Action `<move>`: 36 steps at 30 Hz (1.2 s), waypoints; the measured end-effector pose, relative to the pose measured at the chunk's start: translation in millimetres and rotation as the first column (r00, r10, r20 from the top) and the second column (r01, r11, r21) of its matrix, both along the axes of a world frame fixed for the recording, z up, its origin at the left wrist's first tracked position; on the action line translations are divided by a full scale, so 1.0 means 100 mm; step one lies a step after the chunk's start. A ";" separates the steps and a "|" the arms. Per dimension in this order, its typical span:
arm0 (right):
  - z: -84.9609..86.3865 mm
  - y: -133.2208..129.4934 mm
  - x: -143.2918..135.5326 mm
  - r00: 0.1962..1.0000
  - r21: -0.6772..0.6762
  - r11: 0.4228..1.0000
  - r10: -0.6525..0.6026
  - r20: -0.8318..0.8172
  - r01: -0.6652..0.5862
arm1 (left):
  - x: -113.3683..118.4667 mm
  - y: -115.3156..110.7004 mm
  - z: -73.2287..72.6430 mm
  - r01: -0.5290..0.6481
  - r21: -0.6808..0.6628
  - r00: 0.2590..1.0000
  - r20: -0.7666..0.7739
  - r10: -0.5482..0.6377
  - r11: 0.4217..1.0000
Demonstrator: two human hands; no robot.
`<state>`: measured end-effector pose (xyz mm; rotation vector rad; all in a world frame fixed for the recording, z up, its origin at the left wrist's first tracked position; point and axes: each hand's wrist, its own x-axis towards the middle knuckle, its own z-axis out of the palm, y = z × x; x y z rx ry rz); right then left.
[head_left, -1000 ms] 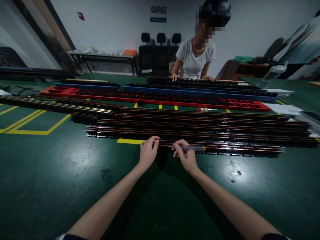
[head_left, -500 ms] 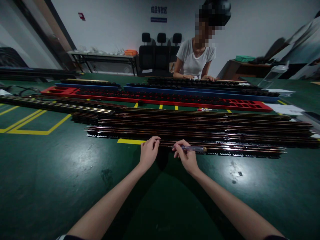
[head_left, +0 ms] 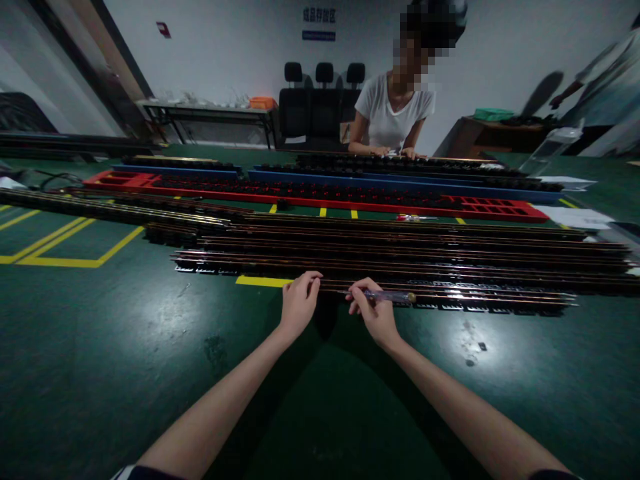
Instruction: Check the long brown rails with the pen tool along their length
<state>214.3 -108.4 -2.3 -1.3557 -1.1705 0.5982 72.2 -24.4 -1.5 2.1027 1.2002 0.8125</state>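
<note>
My left hand (head_left: 299, 304) is closed, thumb and fingers pinching the left end of the nearest long black strip (head_left: 480, 300), which carries thin copper-coloured rods. In my right hand (head_left: 375, 315) lies a screwdriver (head_left: 395, 297) with a clear purplish handle, its butt pointing right. Its thin shaft points left toward the strip end by my left fingers; where the tip touches is too small to make out. Behind both hands, several similar black strips with copper rods (head_left: 400, 250) lie side by side across the green table (head_left: 125, 353).
Past the strips runs a long red tray (head_left: 240, 195) with black parts, then blue trays (head_left: 310, 176). A second screwdriver (head_left: 415, 218) with a red handle lies between. A co-worker (head_left: 393, 113) sits opposite, hands on strips. Papers (head_left: 575, 218) and a clear container (head_left: 553, 147) are at right.
Both hands stay in nearly the same place with the strip and the screwdriver. Across the table, the co-worker's hands have moved slightly closer together.
</note>
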 end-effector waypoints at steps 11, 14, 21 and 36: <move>-0.01 0.00 0.01 1.000 0.004 1.000 -0.006 0.010 0.006 | 0.00 0.00 -0.01 -0.002 0.021 1.000 -0.008 0.003 1.000; 0.00 0.00 0.00 1.000 0.011 1.000 -0.006 0.012 0.006 | 0.00 -0.01 -0.01 -0.004 0.027 1.000 -0.011 0.004 1.000; 0.00 0.00 0.00 1.000 0.011 1.000 -0.005 0.006 0.005 | -0.01 -0.01 -0.01 -0.004 0.030 1.000 -0.007 0.005 1.000; -0.03 0.01 0.01 1.000 0.012 1.000 -0.002 -0.004 0.002 | -0.01 0.00 -0.03 0.006 0.015 1.000 0.007 -0.006 1.000</move>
